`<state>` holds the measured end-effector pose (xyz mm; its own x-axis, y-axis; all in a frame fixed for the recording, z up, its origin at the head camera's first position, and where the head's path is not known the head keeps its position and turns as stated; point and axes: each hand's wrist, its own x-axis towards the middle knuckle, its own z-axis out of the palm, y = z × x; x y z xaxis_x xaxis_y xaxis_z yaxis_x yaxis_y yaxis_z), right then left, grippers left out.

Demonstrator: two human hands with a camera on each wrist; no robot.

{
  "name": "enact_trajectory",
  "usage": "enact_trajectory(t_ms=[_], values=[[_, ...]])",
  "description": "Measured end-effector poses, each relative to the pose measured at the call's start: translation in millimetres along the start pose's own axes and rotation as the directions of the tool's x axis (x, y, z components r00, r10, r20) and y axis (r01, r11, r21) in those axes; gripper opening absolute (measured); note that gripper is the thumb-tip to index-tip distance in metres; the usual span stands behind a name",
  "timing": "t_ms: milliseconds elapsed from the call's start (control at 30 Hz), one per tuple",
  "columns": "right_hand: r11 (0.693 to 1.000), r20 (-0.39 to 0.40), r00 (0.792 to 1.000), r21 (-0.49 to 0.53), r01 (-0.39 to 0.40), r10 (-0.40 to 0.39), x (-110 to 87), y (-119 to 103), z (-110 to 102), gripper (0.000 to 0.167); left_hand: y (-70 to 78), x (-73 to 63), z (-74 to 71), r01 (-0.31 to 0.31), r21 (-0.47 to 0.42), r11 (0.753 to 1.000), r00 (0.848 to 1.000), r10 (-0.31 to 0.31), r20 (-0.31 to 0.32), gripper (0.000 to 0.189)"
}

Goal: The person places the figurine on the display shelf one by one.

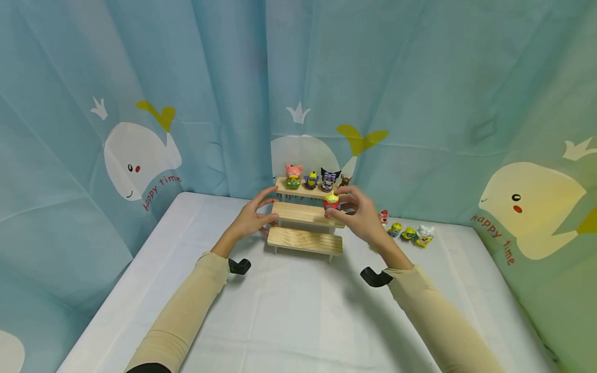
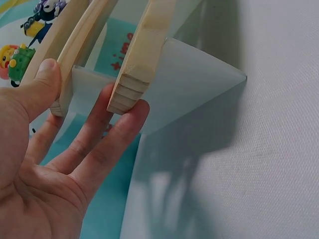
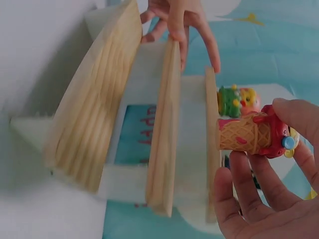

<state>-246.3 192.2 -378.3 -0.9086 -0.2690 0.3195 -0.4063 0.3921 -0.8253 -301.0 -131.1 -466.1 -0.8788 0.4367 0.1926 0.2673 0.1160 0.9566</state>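
Note:
A three-tier wooden display shelf (image 1: pixel 305 240) on whitish translucent supports stands on the table. At its left end, my left hand (image 2: pixel 55 184) grips it, thumb and fingers spread about the ends of the middle and lowest boards. My right hand (image 1: pixel 361 215) pinches a small figurine (image 3: pixel 256 133) with a waffle-cone base, a red body and a yellow top. That figurine is in front of the right part of the upper boards, its cone overlapping the top board in the right wrist view. Along the top board stand a pink-hooded figurine (image 1: pixel 294 177), a purple-and-yellow one (image 1: pixel 311 180), a black-eared one (image 1: pixel 329 179) and a brown one (image 1: pixel 345 181).
Several more figurines, among them a white fluffy one (image 1: pixel 425 235) and a yellow one (image 1: pixel 395 229), stand on the table right of the shelf. A blue whale-print curtain (image 1: pixel 224 103) hangs behind the white-covered table (image 1: pixel 289 311).

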Motion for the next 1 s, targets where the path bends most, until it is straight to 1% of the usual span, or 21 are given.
enact_trajectory(t_ms=[267, 367, 400, 467, 533, 600, 633, 767, 867, 1000], values=[[0.997, -0.007, 1.000, 0.071, -0.004, 0.005, 13.4, -0.4, 29.8, 0.046, -2.6, 0.2, -1.0, -0.014, 0.000, 1.000, 1.000, 0.014, 0.001, 0.076], [0.992, -0.017, 0.999, 0.121, -0.030, 0.032, 17.7, 0.2, 42.7, 0.048, -3.7, 1.0, -1.3, -0.019, -0.007, 1.000, 1.000, 0.019, 0.005, 0.076], [0.991, -0.025, 0.999, 0.128, -0.035, 0.038, 18.7, 1.0, 47.1, 0.048, 0.0, 0.0, -0.8, -0.016, -0.015, 1.000, 1.000, 0.016, 0.008, 0.076], [0.989, -0.049, 0.998, 0.144, -0.042, 0.049, 20.8, 2.9, 55.9, 0.047, 0.8, 0.4, -0.7, -0.006, -0.029, 1.000, 1.000, 0.007, 0.011, 0.077], [0.989, -0.076, 0.995, 0.137, -0.051, 0.062, 22.9, 5.0, 65.0, 0.043, 1.3, 0.0, -0.8, -0.006, -0.035, 0.999, 1.000, 0.006, 0.013, 0.077], [0.992, -0.111, 0.992, 0.122, -0.040, 0.054, 24.6, 8.2, 73.5, 0.041, 1.2, -0.3, -0.7, -0.007, -0.035, 0.999, 1.000, 0.007, 0.013, 0.078], [0.992, -0.124, 0.991, 0.118, -0.039, 0.053, 25.9, 9.1, 77.5, 0.041, -2.5, 0.7, -1.2, -0.011, -0.030, 0.999, 1.000, 0.012, 0.009, 0.078], [0.992, -0.168, 0.985, 0.124, -0.020, 0.040, 30.8, 11.2, 90.8, 0.041, -3.3, 0.6, -1.3, -0.021, 0.001, 1.000, 1.000, 0.021, -0.001, 0.077], [0.992, -0.189, 0.981, 0.129, -0.014, 0.039, 33.0, 11.0, 97.9, 0.040, -3.0, 0.4, -1.5, -0.015, 0.017, 1.000, 1.000, 0.015, -0.005, 0.076], [0.990, -0.196, 0.979, 0.137, -0.024, 0.050, 34.9, 8.3, 104.5, 0.040, -3.0, 0.7, -2.0, -0.010, 0.019, 1.000, 1.000, 0.011, -0.011, 0.075]])
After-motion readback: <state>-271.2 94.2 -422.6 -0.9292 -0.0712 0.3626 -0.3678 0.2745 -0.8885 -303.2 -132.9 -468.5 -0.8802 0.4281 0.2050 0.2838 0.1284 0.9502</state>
